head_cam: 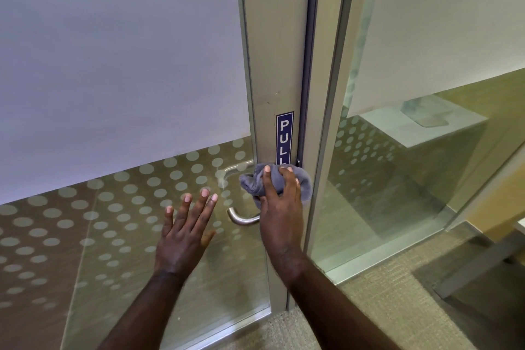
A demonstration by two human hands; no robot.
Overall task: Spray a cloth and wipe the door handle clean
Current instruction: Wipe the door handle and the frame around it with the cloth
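A narrow blue sign (285,138) runs down the metal door frame (274,65), reading "PULL" in white letters from top to bottom; its last letter is partly covered by the cloth (277,182). The right hand (279,209) presses this bunched grey cloth against the frame, just below the sign, fingers spread over it and gripping it. The silver lever handle (241,218) sticks out leftward from the frame just under the cloth, and its inner end is hidden behind the right hand; whether the cloth touches the handle cannot be told. The left hand (184,231) is open and empty, fingers spread, palm toward the door glass (113,65) to the left of the handle; contact with the glass cannot be confirmed. The door glass is frosted white above and clear below, with rows of pale dots (122,210) across the clear band, and a reflection of the handle shows in it above the real one. To the right of the frame stands a fixed glass panel (397,165), frosted on top, with a pale block seen through its clear part. No containers are visible. Beige carpet (383,307) fills the open floor at lower right, beside the panel's bottom rail.
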